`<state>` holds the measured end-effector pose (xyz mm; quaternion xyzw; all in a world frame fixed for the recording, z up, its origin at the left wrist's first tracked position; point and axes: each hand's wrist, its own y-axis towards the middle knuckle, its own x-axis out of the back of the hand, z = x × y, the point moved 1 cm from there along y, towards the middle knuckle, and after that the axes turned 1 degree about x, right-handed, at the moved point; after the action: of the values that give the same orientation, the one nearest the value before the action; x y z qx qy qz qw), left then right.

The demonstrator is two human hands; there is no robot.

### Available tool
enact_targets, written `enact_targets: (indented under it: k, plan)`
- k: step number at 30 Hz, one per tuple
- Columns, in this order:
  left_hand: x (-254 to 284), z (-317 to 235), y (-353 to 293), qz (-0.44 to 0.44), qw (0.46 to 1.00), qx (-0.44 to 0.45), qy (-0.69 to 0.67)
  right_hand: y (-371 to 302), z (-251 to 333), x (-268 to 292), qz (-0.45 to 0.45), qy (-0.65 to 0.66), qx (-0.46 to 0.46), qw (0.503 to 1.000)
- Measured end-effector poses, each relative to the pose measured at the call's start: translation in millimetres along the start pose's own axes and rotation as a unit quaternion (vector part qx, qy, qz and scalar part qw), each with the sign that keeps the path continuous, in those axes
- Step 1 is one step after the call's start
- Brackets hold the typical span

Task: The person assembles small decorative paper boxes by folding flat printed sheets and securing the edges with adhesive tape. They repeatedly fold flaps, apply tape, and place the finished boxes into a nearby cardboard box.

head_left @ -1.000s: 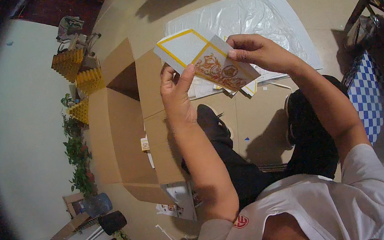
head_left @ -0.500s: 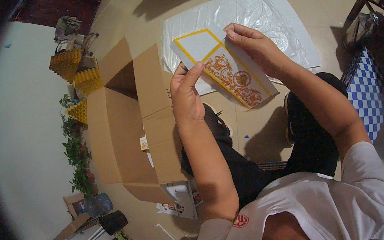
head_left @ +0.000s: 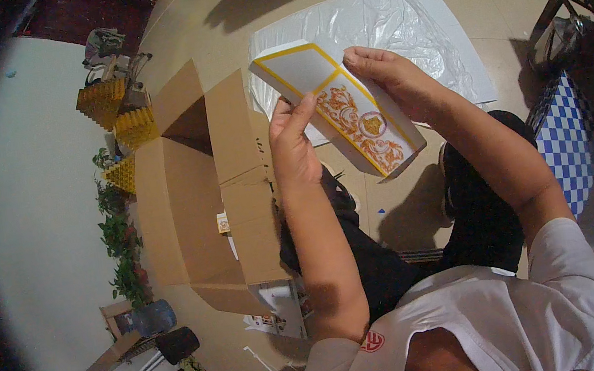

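Left hand: the left hand pinches the near left edge, thumb on the printed face.
Right hand: the right hand grips the far right edge with thumb and bent fingers.
Ornate card sleeve: the white card sleeve, yellow-bordered with orange scrollwork and a round emblem, is held tilted between both hands, above the floor; whether anything is inside, I cannot tell.
Cardboard carton: the brown carton stands open on the left, flaps spread; in it show a small ornamented piece and a white strip, its deeper part shadowed.
White sheet: beyond the hands, the white sheet lies under crumpled clear film.
By the wall: a blue jug, leafy plants and yellow stacks.
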<state>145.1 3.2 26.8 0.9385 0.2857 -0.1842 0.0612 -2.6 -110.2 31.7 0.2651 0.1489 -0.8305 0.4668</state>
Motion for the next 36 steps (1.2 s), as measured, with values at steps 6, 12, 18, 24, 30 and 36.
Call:
enact_targets:
  k: [6, 12, 18, 24, 30, 36]
  plan:
    - [-14, -6, -4, -0.194, 0.823, -0.329, 0.421, 6, -10, 7, -0.04, -0.188, 0.047, 0.98]
    - [2, -23, -8, 0.006, 0.925, -0.08, 0.373, -2, -8, 1, 0.027, -0.24, 0.034, 0.97]
    - [5, -21, -12, 0.03, 0.93, -0.068, 0.36, 0, -12, 2, 0.059, -0.294, 0.057, 0.952]
    - [-18, -26, -18, 0.016, 0.899, -0.048, 0.435, -1, -13, 11, 0.016, -0.261, -0.039, 0.965]
    - [-34, -27, -22, 0.04, 0.917, -0.077, 0.389, -1, -10, 21, 0.019, -0.175, -0.168, 0.97]
    - [-26, -19, -17, 0.085, 0.817, -0.23, 0.521, 0, -6, 21, 0.073, -0.152, -0.102, 0.98]
